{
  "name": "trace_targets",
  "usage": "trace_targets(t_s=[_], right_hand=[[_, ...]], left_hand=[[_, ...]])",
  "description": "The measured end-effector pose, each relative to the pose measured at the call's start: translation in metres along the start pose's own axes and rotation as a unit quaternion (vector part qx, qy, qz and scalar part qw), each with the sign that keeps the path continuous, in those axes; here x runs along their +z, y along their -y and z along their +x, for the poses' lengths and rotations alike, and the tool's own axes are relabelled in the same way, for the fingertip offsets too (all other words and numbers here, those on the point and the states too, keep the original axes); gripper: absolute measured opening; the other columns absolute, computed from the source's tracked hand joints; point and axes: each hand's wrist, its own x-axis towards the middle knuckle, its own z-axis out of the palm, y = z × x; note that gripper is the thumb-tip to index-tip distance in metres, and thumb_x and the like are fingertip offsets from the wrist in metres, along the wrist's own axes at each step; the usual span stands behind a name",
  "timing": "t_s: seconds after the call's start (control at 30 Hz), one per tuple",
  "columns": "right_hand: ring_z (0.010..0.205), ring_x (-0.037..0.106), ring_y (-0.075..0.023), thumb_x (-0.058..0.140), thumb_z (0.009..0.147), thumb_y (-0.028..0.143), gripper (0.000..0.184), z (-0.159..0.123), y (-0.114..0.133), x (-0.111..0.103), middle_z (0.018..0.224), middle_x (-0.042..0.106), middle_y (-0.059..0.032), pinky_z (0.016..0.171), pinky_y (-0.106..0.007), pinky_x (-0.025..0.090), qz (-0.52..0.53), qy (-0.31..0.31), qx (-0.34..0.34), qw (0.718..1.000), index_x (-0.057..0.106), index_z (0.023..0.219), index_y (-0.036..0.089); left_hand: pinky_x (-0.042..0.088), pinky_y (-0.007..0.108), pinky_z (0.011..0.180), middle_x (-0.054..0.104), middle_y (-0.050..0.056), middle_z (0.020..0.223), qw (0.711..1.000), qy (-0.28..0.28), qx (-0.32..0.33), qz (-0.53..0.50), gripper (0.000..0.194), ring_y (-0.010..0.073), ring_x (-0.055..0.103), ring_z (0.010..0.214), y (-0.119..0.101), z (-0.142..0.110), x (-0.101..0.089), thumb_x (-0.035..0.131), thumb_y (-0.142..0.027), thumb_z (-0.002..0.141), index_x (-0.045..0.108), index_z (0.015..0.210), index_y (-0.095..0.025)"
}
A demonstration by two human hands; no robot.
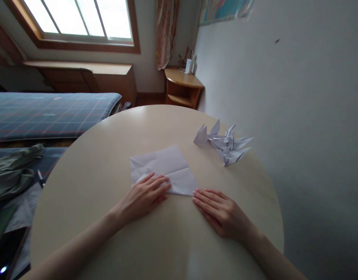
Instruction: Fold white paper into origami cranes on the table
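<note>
Both hands lay flat and unclenched at a sheet of white paper [181, 175] near the middle of a round tabletop [167, 249], the left hand [150, 194] across its 7 o'clock edge, the right hand [221, 212] with fingertips at its 4 o'clock corner. Neither appeared to grip. Creases crossed the sheet, a sign that folding was under way, but it lay broad and flat, with most of the shaping apparently left to do. At 2 o'clock, white folded-paper pieces [227, 147] with pointed tips sat bunched, seemingly finished.

The left hand covered part of the sheet, hiding any fold beneath; a dark flat object [11, 247] at 8 o'clock was cut off by the frame. The folded pieces overlapped too closely to count. Farther off, a plaid mattress [50, 112] ran out of view at 10 o'clock; a window [65, 15] at 11 was washed out by daylight.
</note>
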Motion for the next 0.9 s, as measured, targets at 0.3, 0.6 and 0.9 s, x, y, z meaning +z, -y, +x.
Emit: trace_targets(t_s=[0.3,0.6,0.9], right_hand=[[0.084,0.062,-0.0197,0.041,0.088,0.011,0.025,0.026,0.007,0.005,0.088,0.07,-0.0104,0.084,-0.037,0.048,-0.029,-0.038,-0.048,0.998,0.063,0.099,0.008],[0.085,0.058,-0.0234,0.043,0.091,0.02,0.034,0.057,0.028,0.023,0.097,0.066,-0.0155,0.076,-0.038,0.05,-0.079,0.041,0.019,0.996,0.056,0.117,0.002],[0.108,0.054,-0.0256,0.038,0.09,0.015,0.037,0.057,0.055,0.036,0.117,0.062,-0.0166,0.09,-0.036,0.048,-0.056,0.013,0.084,0.995,0.055,0.119,0.001]], left_hand=[[0.017,0.047,0.112,0.053,0.002,0.13,0.997,-0.014,-0.057,-0.04,0.027,0.0178,0.048,0.12,0.012,0.001,-0.002,0.041,-0.026,0.094,0.06,0.113,-0.03],[-0.003,0.048,0.113,0.056,-0.003,0.128,0.997,0.016,-0.06,-0.054,0.031,0.0148,0.051,0.116,0.019,-0.002,-0.011,0.037,-0.029,0.096,0.057,0.119,-0.035],[-0.008,0.049,0.112,0.05,-0.004,0.135,0.997,0.035,-0.06,-0.046,0.033,0.0161,0.045,0.125,0.017,-0.006,-0.012,0.035,-0.031,0.096,0.051,0.124,-0.037]])
